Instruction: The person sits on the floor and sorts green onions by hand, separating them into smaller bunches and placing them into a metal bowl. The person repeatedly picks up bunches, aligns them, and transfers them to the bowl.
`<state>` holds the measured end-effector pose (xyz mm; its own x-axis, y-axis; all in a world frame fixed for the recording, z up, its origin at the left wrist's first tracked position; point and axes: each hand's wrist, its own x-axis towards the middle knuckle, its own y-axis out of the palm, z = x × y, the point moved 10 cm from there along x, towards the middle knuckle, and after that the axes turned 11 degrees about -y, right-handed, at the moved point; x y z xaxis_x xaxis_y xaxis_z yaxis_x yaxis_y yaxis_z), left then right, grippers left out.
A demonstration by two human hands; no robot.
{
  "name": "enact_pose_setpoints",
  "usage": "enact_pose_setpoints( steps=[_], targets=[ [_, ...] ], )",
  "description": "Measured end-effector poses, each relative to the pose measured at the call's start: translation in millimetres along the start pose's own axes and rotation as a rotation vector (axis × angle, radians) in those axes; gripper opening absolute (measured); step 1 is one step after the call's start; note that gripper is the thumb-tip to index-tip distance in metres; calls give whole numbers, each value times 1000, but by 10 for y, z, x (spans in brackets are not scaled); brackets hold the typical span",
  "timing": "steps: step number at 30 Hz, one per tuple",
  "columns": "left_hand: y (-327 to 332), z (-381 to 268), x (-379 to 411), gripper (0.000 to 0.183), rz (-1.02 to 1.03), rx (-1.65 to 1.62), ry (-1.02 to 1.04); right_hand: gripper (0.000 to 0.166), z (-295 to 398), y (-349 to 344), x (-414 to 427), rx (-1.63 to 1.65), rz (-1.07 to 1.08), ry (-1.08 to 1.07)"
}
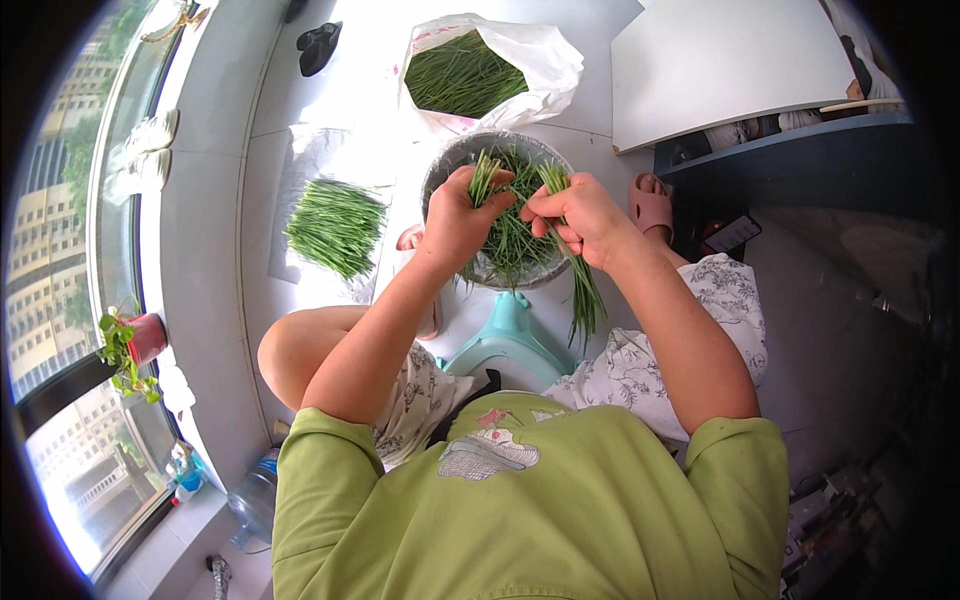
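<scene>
My left hand [466, 217] grips a short bunch of green chives [484, 180], its cut ends pointing up and away from me. My right hand [581, 221] holds a longer bunch of chives [585, 300] whose leaves hang down past the bin's rim. Both hands are over a round bin with a plastic liner [559, 161]. Loose, tangled chive leaves [517, 240] lie inside the bin, partly hidden by my hands. To the left, a neat pile of chives [336, 227] rests on a pale sheet [300, 150] on the floor.
Beyond the bin stands an open white bag [536, 64] full of chives [465, 75]. A turquoise plastic stool [502, 330] is between my legs. At right are a white cabinet panel [727, 60] and a phone [733, 234]. A water bottle [255, 495] is at lower left.
</scene>
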<state>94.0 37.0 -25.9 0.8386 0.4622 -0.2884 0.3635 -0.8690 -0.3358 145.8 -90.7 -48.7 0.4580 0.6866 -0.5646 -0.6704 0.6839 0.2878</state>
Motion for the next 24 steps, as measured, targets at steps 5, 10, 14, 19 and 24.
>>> enact_pose_setpoints(
  steps=[5, 10, 14, 19, 24],
  targets=[
    [-23, -166, -48, 17, -45, 166, 114, 12, 12, -14, 17, -7, -7, -17],
    [35, -223, -112, 9, -66, 159, 168, 11, -8, 38, -2, -14, -14, -40],
    [30, 53, -38, 20, -50, 59, -145, 10, 34, 83, 0, -109, -65, -104],
    [-45, 430, -43, 25, -79, -238, -517, 11, 40, 94, -8, -86, -93, -104],
    [-92, 482, -44, 25, -31, -300, -563, 13, 111, -105, -59, 61, -104, -112]
  ],
)
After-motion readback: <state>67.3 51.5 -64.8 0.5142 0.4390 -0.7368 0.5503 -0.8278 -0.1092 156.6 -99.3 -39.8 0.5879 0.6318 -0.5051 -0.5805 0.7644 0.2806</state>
